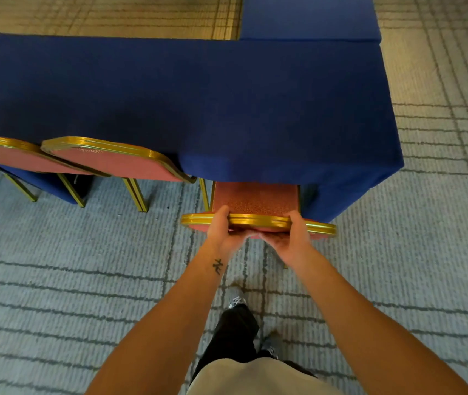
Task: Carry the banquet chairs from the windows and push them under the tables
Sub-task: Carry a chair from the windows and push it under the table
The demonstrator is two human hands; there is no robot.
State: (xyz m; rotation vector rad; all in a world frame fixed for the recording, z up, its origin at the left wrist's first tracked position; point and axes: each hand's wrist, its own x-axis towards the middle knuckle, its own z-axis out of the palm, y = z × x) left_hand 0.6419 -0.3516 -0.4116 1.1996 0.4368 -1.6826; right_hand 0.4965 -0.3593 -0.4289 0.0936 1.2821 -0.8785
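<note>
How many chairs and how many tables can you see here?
Chairs: 3
Tables: 2
Total: 5

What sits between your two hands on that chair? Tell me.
In the head view, only the gold top rail of the chair runs between the left hand and the right hand.
</note>
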